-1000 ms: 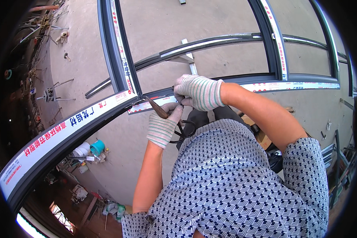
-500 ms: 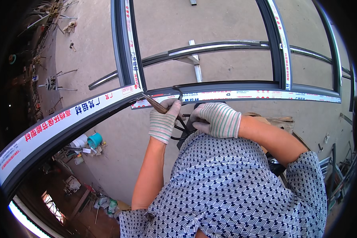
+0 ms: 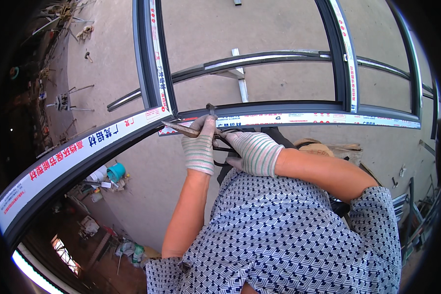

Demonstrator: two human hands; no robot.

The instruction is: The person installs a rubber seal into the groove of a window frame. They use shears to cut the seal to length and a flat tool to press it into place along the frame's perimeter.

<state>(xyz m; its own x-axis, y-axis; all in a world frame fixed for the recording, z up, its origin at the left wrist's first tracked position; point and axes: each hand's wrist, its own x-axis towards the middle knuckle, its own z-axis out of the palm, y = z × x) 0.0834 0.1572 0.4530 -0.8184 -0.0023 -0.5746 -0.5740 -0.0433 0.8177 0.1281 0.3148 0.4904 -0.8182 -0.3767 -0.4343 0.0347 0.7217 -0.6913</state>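
Note:
Both my hands wear white striped work gloves. My left hand (image 3: 200, 144) is closed near the frame corner, and a short dark strip (image 3: 211, 109) sticks up from its fingertips. Scissors (image 3: 182, 129) lie across at that hand, their worn blades pointing left toward the corner and their black handle loops to the right. My right hand (image 3: 256, 151) is closed at those loops; some of its fingers are hidden. Just beyond the hands runs the near bar of a dark aluminium window frame (image 3: 289, 106), with printed white protective film along it.
A long film-covered profile (image 3: 78, 142) sweeps off to the lower left. Beneath the frame, a curved support rail (image 3: 264, 60) crosses above the concrete floor. A teal bucket (image 3: 116, 172) stands among clutter at left. Wooden boards (image 3: 345, 153) and metal profiles lie at right.
My right hand has moved left and closer to my left hand, at the scissors' handles. My left hand has shifted slightly left, and the scissors' blades now lie flatter.

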